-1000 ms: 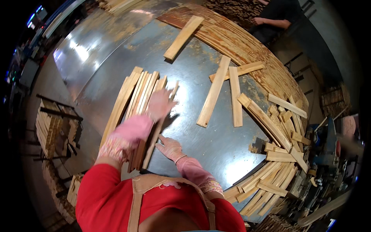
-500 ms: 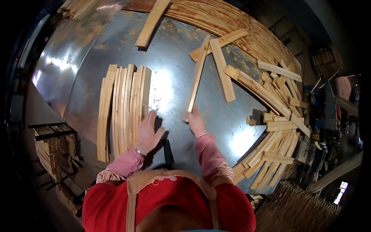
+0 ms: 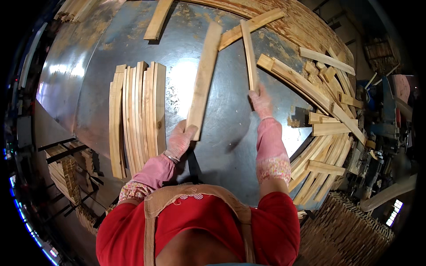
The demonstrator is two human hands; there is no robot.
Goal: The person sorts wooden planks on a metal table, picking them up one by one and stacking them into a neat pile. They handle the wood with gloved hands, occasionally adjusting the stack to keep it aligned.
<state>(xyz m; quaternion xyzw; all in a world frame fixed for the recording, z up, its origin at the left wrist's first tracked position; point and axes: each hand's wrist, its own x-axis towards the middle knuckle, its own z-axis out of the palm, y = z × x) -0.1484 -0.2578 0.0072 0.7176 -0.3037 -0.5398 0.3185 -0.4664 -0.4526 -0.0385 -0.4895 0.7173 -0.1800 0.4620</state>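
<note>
My left hand (image 3: 181, 138) is closed on the near end of a flat wooden slat (image 3: 205, 82), its thumb on top. That slat points away from me, its far end beside another slat (image 3: 250, 27) lying aslant. To the right, my right hand (image 3: 261, 103) grips the near end of a narrower-looking slat (image 3: 249, 53), turned partly on its edge. Its far end reaches the slanting slat. Left of my left hand, a row of slats (image 3: 140, 113) stands side by side on the metal table (image 3: 224, 155). Both hands wear thin pale gloves.
A messy pile of slats and short offcuts (image 3: 328, 119) covers the table's right side. One slat (image 3: 158, 20) lies at the back, near a worn plywood sheet (image 3: 306, 26). Stacked wood (image 3: 344, 230) stands beyond the right edge, and a rack of wood (image 3: 66, 170) at the left.
The slat from my right hand is now in my left hand, which was open beside the row. My right hand moved right and forward and took hold of another slat, tilting it.
</note>
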